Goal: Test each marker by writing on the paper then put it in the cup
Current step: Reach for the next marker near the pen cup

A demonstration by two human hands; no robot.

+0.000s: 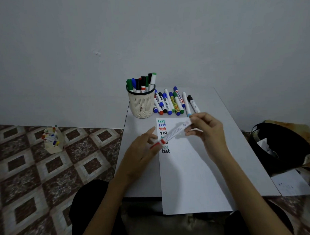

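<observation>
Head cam, single view, looks fwd and down, close over the table (146,179).

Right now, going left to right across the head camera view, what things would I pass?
Box of markers on the floor → cup → row of loose markers → right hand → black bin. The left hand, held marker and paper overlap, so I leave them out.

Bare forearms, no sleeves; dark trousers (94,207) on legs.
</observation>
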